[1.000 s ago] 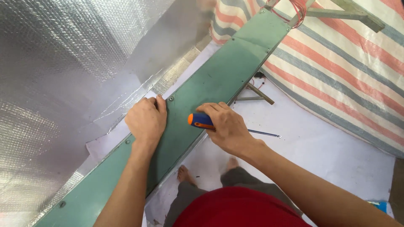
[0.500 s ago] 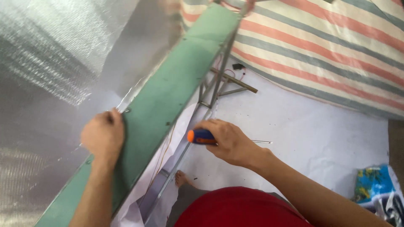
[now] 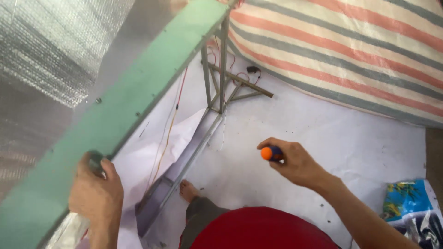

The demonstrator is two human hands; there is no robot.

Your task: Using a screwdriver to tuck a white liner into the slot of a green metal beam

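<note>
The right hand (image 3: 295, 163) is curled shut around a screwdriver (image 3: 271, 153), whose orange butt and dark blue handle poke out toward the left; the shaft is hidden behind the fingers. The hand hangs above the white floor sheet (image 3: 332, 133), apart from everything else. The left hand (image 3: 95, 193) is wrapped over the lower edge of a long green board (image 3: 138, 97), fingers folded round it, near its bottom-left end. The board runs diagonally up to the top middle, tilted, with small screws dotted along it. Under its near edge stands a grey metal frame (image 3: 221, 69) with thin red and yellow wires (image 3: 173, 115) trailing down. Silver bubble foil (image 3: 50, 50) lies behind the board at the left. A striped tarpaulin (image 3: 350, 50) covers the top right corner, and a colourful printed bag (image 3: 410, 210) lies at the sheet's right edge. A bare foot (image 3: 188, 190) rests on the sheet beside the frame.
</note>
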